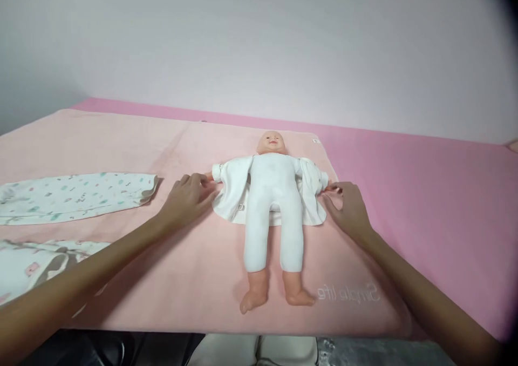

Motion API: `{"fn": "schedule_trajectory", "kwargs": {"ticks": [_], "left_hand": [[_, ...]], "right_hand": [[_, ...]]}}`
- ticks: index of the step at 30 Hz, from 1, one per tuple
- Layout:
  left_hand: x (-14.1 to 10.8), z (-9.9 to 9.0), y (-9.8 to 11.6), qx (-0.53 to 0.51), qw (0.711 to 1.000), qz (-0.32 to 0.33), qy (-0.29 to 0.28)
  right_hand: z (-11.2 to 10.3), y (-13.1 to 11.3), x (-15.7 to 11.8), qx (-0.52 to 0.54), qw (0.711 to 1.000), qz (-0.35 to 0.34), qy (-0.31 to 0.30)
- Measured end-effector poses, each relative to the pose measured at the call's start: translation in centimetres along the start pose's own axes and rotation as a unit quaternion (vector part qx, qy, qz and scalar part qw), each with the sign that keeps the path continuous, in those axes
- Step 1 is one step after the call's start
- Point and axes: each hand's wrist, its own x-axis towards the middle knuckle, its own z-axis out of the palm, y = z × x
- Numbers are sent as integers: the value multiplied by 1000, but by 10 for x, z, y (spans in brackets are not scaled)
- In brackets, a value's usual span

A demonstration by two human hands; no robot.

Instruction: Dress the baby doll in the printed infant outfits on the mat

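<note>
A baby doll (273, 185) lies on its back on the pale pink mat, head at the far side and bare feet toward me. Its body is white, and a white jacket (232, 190) hangs open at the front with both doll arms in the sleeves. My left hand (188, 193) pinches the doll's hand poking out of the cuff on the left. On the other side, my right hand (346, 204) has its fingers closed around the doll's other hand, just beyond the cuff. Both doll arms are stretched out sideways.
Patterned white baby trousers (76, 196) lie flat at the left. Nearer me is another folded printed garment (32, 271), partly behind my left forearm. The pale pink mat (182, 279) covers a brighter pink surface (416, 193), which meets a white wall (259, 47).
</note>
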Motion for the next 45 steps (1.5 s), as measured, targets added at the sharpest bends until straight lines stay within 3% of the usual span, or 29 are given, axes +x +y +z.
{"fn": "schedule_trajectory", "kwargs": {"ticks": [5,8,10,12,14,15,17,19,21,23,26,28,32,36,40,43,45], "left_hand": [[6,8,12,25,996,-40,-77],[16,-1,15,-45,983,-87,-156],[20,-12,24,-143,975,-108,-135],[24,-21,45,-239,966,-95,-29],[29,-24,79,-297,950,-41,83],[31,-23,98,-311,944,2,109],[30,-17,131,-303,942,121,74],[21,-11,149,-244,939,244,-12],[5,-8,145,-185,929,315,-63],[-13,-7,124,-165,931,321,-61],[-32,-7,90,-158,954,253,-26],[-38,-5,79,-147,970,193,-16],[-41,0,83,-129,982,125,-55],[-50,6,89,-77,989,110,-67],[-66,6,82,-62,985,140,-81],[-62,-1,68,-88,980,152,-99],[-47,-7,54,-88,981,154,-75]], "right_hand": [[2,-24,-12,17,987,59,-148],[-7,-25,0,36,969,98,-223],[-20,-28,12,116,962,120,-217],[-33,-40,27,215,958,130,-137],[-38,-65,42,283,953,101,-35],[-37,-80,47,299,952,66,-2],[-28,-110,52,286,957,-38,0],[-18,-131,45,231,953,-159,-113],[-13,-137,29,190,942,-217,-171],[-15,-131,9,186,943,-216,-172],[-20,-114,-14,211,951,-183,-134],[-19,-104,-23,206,963,-151,-86],[-3,-91,-31,99,989,-105,-36],[6,-75,-37,-37,971,-228,-58],[-7,-55,-43,-65,941,-299,-143],[-24,-37,-37,-20,951,-265,-160],[-32,-25,-23,4,975,-193,-111]]}}
